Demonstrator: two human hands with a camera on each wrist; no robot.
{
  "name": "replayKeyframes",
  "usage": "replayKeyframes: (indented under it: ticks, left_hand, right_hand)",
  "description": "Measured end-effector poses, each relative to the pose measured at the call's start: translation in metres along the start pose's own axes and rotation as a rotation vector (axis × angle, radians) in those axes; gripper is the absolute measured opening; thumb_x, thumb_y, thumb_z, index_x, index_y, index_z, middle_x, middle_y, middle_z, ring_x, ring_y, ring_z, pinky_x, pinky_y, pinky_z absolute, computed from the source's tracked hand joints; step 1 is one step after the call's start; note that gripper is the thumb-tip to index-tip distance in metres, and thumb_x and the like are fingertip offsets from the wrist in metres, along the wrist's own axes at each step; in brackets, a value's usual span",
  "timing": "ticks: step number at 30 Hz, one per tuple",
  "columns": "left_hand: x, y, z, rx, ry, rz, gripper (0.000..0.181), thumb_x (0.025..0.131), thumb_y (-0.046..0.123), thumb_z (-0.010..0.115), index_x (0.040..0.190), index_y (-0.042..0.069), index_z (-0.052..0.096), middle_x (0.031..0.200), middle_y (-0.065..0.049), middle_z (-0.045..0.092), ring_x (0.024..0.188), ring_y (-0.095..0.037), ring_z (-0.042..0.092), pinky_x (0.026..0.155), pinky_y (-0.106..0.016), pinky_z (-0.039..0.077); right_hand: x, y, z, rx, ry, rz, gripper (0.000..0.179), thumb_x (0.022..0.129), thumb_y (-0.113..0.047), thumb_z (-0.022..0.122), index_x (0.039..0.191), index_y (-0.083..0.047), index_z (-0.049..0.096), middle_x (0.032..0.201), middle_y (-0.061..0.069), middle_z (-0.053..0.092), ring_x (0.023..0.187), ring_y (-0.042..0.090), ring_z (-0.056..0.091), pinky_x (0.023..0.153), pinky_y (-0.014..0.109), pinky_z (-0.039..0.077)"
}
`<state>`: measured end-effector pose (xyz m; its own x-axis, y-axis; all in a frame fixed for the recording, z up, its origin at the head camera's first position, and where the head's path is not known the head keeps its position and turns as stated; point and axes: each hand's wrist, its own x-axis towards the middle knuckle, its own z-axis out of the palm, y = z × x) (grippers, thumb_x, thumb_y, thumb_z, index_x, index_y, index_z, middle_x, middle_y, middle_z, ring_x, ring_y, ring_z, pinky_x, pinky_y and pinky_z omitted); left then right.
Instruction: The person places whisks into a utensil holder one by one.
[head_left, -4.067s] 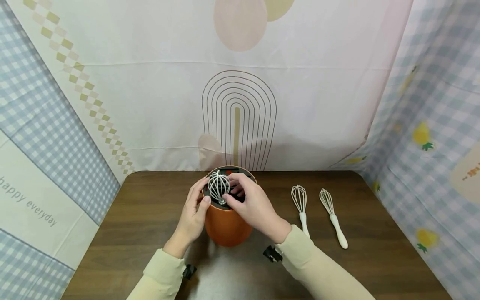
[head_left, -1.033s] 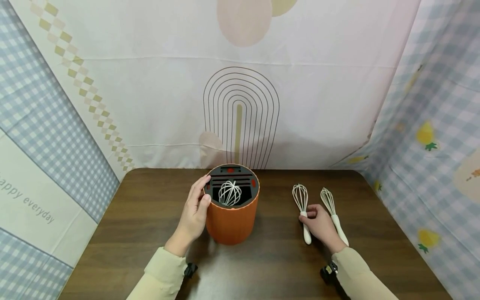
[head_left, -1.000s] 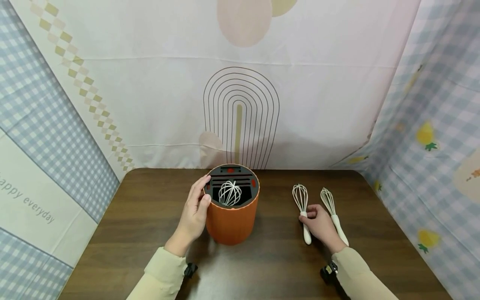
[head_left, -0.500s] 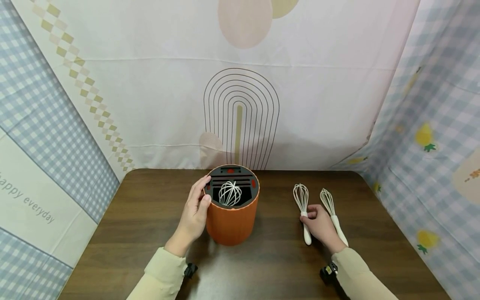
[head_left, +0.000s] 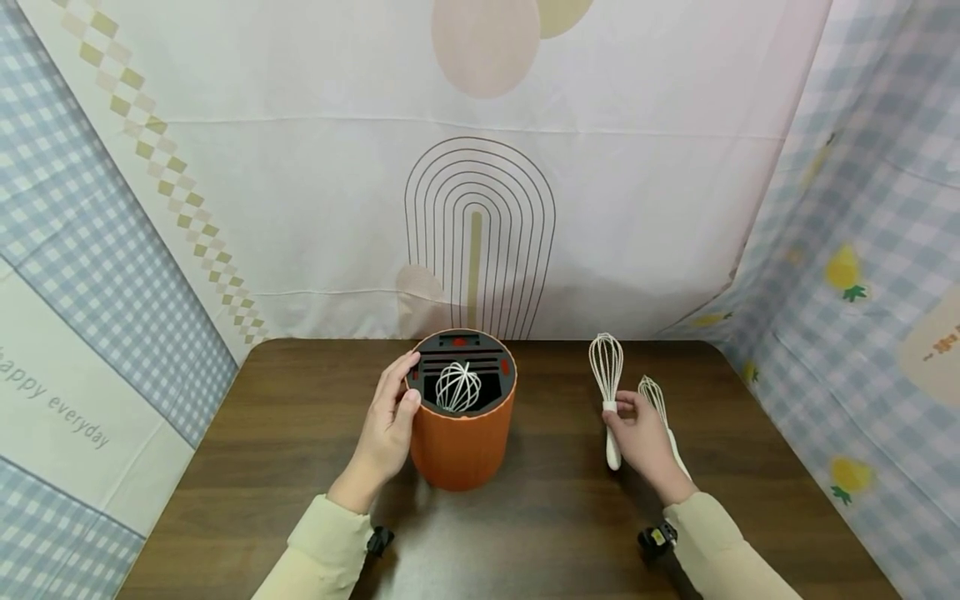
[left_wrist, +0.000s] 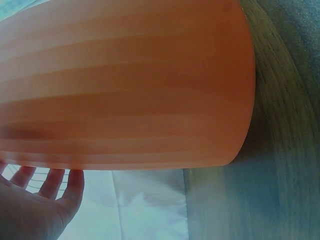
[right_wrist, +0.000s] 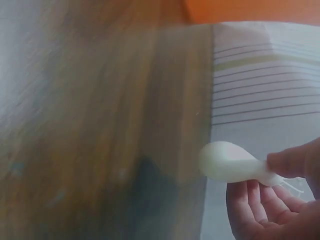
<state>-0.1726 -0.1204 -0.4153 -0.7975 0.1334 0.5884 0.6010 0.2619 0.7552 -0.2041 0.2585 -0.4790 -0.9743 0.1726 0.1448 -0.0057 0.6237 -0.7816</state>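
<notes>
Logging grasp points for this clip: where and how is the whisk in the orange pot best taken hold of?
Take the whisk by its wires, probably from above: they stick up out of the pot, while the handle is hidden.

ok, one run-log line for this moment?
left hand: holds orange container near rim | right hand: grips whisk by handle | second whisk: inside container | third whisk: on table

A dark brown wood-grain surface [head_left: 285,450] meets a white cloth backdrop [head_left: 315,208] printed with 1 nested set of dark-lined arches [head_left: 480,171] around a tan bar [head_left: 475,267]. Blue-and-white checked cloth [head_left: 75,208] hangs at left, its pale panel [head_left: 105,450] lettered "everyday"; checked cloth at right [head_left: 892,200] bears yellow fruit prints [head_left: 843,265].
</notes>
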Motion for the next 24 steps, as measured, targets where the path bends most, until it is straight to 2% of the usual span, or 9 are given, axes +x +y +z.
replayKeyframes:
  ticks: [4, 10, 12, 17, 21, 24]
  left_hand:
    - [0.0, 0.001, 0.0, 0.0, -0.003, -0.002, 0.046, 0.096, -0.002, 0.043, 0.142, -0.006, 0.039, 0.147, -0.025, 0.033, 0.121, -0.032, 0.042, 0.094, -0.021, 0.037]
    - [0.0, 0.001, 0.0, 0.007, -0.009, -0.005, 0.046, 0.097, -0.001, 0.043, 0.142, -0.006, 0.039, 0.147, -0.026, 0.032, 0.118, -0.031, 0.044, 0.093, -0.023, 0.038]
    - [0.0, 0.001, 0.0, 0.007, -0.011, -0.006, 0.046, 0.097, 0.0, 0.043, 0.142, -0.006, 0.039, 0.147, -0.026, 0.032, 0.117, -0.03, 0.044, 0.092, -0.024, 0.038]
    - [0.0, 0.0, 0.0, 0.006, -0.014, -0.011, 0.046, 0.097, 0.0, 0.043, 0.143, -0.005, 0.038, 0.148, -0.025, 0.031, 0.113, -0.029, 0.045, 0.092, -0.024, 0.039]
    - [-0.001, 0.0, 0.0, 0.003, -0.017, -0.015, 0.046, 0.098, 0.0, 0.043, 0.143, -0.005, 0.038, 0.148, -0.024, 0.031, 0.114, -0.028, 0.045, 0.092, -0.024, 0.039]
    - [-0.001, 0.0, 0.0, 0.002, -0.015, -0.013, 0.046, 0.097, 0.0, 0.043, 0.143, -0.005, 0.038, 0.148, -0.025, 0.031, 0.113, -0.029, 0.045, 0.092, -0.024, 0.039]
  right_hand:
    - [-0.001, -0.016, 0.0, 0.057, 0.045, -0.03, 0.038, 0.092, -0.011, 0.064, 0.126, 0.003, 0.053, 0.112, 0.021, 0.063, 0.086, 0.026, 0.066, 0.066, 0.023, 0.049]
    - [-0.004, -0.047, -0.003, 0.316, 0.069, -0.102, 0.04, 0.093, -0.006, 0.063, 0.128, 0.006, 0.048, 0.115, 0.024, 0.061, 0.081, 0.011, 0.064, 0.067, 0.018, 0.049]
    - [-0.004, -0.059, -0.005, 0.373, 0.077, -0.136, 0.041, 0.093, -0.004, 0.061, 0.129, 0.008, 0.046, 0.116, 0.025, 0.06, 0.081, 0.008, 0.063, 0.068, 0.017, 0.048]
    - [-0.01, -0.089, -0.007, 0.497, 0.093, -0.205, 0.042, 0.094, -0.001, 0.059, 0.131, 0.008, 0.042, 0.119, 0.023, 0.058, 0.091, 0.01, 0.062, 0.077, 0.017, 0.048]
    - [-0.015, -0.108, -0.005, 0.618, 0.072, -0.258, 0.044, 0.094, -0.002, 0.059, 0.134, 0.005, 0.039, 0.122, 0.02, 0.055, 0.098, 0.016, 0.061, 0.084, 0.024, 0.049]
    - [-0.016, -0.119, -0.003, 0.704, 0.049, -0.316, 0.046, 0.094, -0.001, 0.059, 0.135, 0.005, 0.038, 0.122, 0.021, 0.054, 0.101, 0.021, 0.06, 0.084, 0.028, 0.05]
